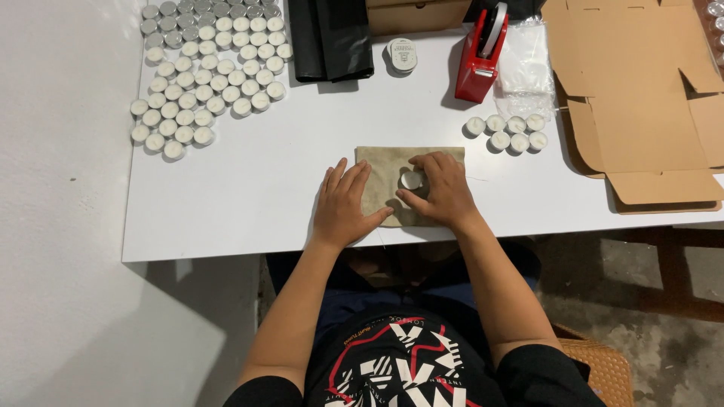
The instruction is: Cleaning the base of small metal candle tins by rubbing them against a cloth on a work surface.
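Hidden and cut-off parts around the white table

The right hand (441, 188) covers the right part of the beige cloth pouch (381, 169); the left hand (345, 205) hides its lower left corner. The cardboard sheet (641, 98), black bag (330, 34) and brown box (415, 13) run off the frame. The round tin (402, 54) label is too small to tell.

Table: a white top (226, 203) lay under both hands, casting a soft shadow below its near edge.
Wall: pale grey (60, 226), left of the hands.
Floor: rough concrete (664, 332) (mottled, dim), lower right.
Seat: woven wicker (603, 369), behind the right arm.
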